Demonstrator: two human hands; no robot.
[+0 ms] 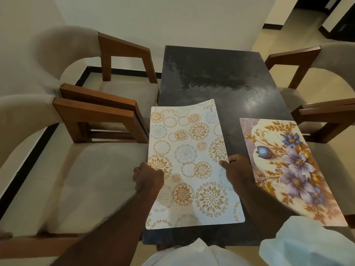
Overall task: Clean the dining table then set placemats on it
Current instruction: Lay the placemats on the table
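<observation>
A dark stone dining table (211, 73) runs away from me, its top streaked with damp smears. A white placemat with orange and grey circle patterns (188, 150) is over the table's near left part, its far edge curling up. My left hand (148, 177) grips its left edge with curled fingers. My right hand (237, 169) pinches its right edge, thumb on top. A second placemat with purple and blue flowers (292, 166) lies flat on the table's near right side, untouched.
Two cushioned wooden armchairs (99, 116) stand close along the table's left side, two more (326, 116) along the right. A white wall is behind the table; tiled floor and a doorway lie at the far right.
</observation>
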